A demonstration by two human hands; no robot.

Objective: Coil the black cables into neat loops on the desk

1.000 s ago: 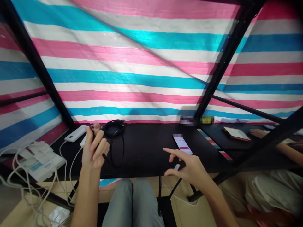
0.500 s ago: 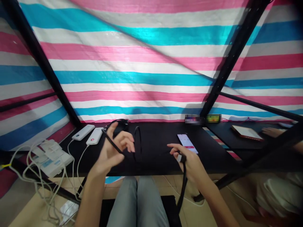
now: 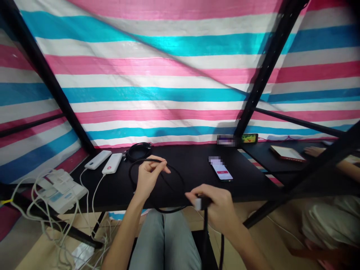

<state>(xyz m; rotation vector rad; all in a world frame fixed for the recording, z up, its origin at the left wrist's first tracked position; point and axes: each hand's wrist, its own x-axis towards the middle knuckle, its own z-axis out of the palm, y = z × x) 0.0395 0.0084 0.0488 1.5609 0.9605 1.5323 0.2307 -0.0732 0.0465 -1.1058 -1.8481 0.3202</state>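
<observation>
A black cable [image 3: 170,211] hangs in a wide loop in front of me, over the near edge of the black table. My left hand [image 3: 148,175] is closed, pinching the top of this loop between thumb and fingers. Its palm side is partly hidden. My right hand [image 3: 218,206] is wrapped round the cable near its blocky plug [image 3: 198,204], whose pale end sticks out past the fingers. More of the cable drops below that hand toward the floor. Behind my left hand lies a coiled black cable [image 3: 138,152] on the table.
Two white power banks [image 3: 113,163] with white leads lie at the left. A white box [image 3: 66,197] with tangled cables sits beyond the table's left end. A lit phone [image 3: 222,171] lies right of centre. Another person's hand [image 3: 313,150] rests near a framed board [image 3: 287,153].
My left hand has gone from spread fingers to a pinch on the cable and moved right. My right hand has moved left and down with the plug. The loop now hangs wider.
</observation>
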